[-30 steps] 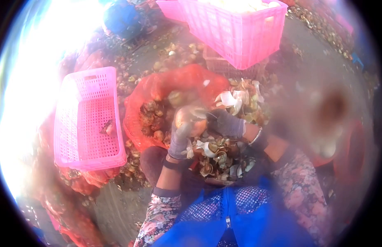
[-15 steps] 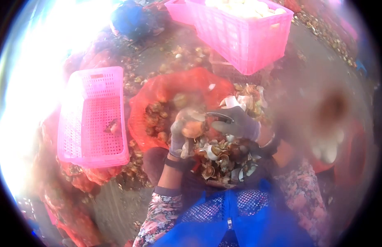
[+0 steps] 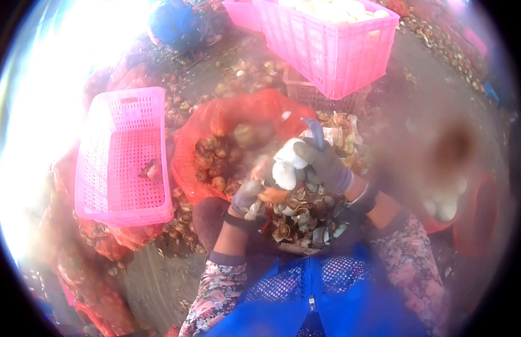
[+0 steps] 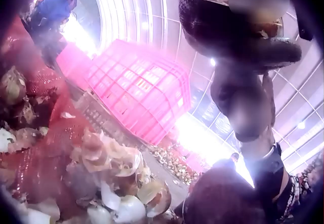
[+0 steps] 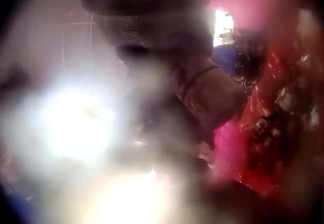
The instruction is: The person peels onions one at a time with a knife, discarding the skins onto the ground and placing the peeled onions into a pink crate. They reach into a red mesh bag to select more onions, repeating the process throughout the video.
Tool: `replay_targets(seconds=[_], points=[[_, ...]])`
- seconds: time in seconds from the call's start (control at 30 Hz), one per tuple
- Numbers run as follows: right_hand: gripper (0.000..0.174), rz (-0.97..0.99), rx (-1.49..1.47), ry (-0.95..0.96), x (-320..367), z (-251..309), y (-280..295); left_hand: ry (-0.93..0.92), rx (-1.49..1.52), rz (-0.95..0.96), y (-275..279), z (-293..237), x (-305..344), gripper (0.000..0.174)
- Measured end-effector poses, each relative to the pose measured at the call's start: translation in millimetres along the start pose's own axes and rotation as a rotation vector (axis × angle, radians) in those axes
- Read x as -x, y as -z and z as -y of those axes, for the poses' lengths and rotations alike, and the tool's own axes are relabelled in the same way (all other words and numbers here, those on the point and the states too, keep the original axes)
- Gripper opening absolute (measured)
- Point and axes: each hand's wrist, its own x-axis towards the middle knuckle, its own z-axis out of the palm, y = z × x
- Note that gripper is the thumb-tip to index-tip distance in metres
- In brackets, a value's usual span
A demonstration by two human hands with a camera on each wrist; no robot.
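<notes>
Gloved in grey, my right hand (image 3: 328,168) grips two white peeled onions (image 3: 288,163) over the peelings, and a curved bluish-grey piece (image 3: 314,132) sticks up beside its fingers. Lower and to the left, my left hand (image 3: 247,196) has its fingers curled by an orange-brown onion (image 3: 274,195), partly blurred. At the top of the left wrist view, a dark gloved hand (image 4: 212,26) is around a brownish onion (image 4: 268,29). The right wrist view is mostly glare and blur.
A red mesh sack (image 3: 187,151) of onions lies open in front. To its left is a pink crate (image 3: 123,168) with one reddish scrap inside. A tall pink crate (image 3: 350,62) of white onions stands at the back. Peelings (image 3: 305,219) lie near the knees; a person in blue (image 3: 173,25) is at upper left.
My right hand has turned upward, and two white onions show in its grip. The dark curved tool seen pointing left has gone from that position. My left hand has moved slightly down.
</notes>
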Motion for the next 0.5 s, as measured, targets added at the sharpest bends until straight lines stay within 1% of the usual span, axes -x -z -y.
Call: replay_targets(seconds=[0.03, 0.07, 0.1, 0.13, 0.2, 0.27, 0.33, 0.4, 0.47, 0.5], points=[[0.042, -0.016, -0.002, -0.019, 1.5, 5.8, -1.3, -0.004, 0.021, 0.027, -3.6, -4.5, -1.1, 0.097], [0.042, -0.032, -0.004, -0.039, 3.1, 11.5, -2.7, -0.025, -0.029, -0.083, -17.7, -13.0, -1.8, 0.097], [0.041, -0.053, 0.016, -0.028, 4.6, 16.5, -2.9, -0.076, -0.016, -0.220, -14.0, -10.3, -7.2, 0.080], [0.039, -0.073, 0.038, -0.018, 5.0, 20.1, -3.2, -0.235, -0.314, -0.177, -15.7, -14.2, -11.1, 0.070], [0.038, -0.154, 0.252, 0.153, -1.3, 11.3, -4.3, -0.167, -0.066, -0.114, -26.7, -22.5, -20.6, 0.045], [0.037, -0.233, 0.458, 0.330, -9.7, -3.3, -4.9, -0.210, -0.498, -0.226, -13.6, 0.2, -29.5, 0.061], [0.038, -0.178, 0.476, 0.393, -9.5, -13.1, -7.5, -0.244, -0.174, -0.275, -18.3, 16.2, -36.0, 0.060], [0.035, -0.125, 0.512, 0.446, -12.7, -19.3, -7.7, -0.192, 0.141, -0.326, -27.6, 13.3, -29.7, 0.059], [0.030, -0.085, 0.558, 0.494, -16.6, -21.4, -1.9, -0.205, 0.167, -0.282, -31.4, 3.0, -24.7, 0.054], [0.029, -0.082, 0.432, 0.426, -18.0, -20.2, -2.1, -0.212, 0.177, -0.256, -31.8, -1.2, -24.0, 0.052]])
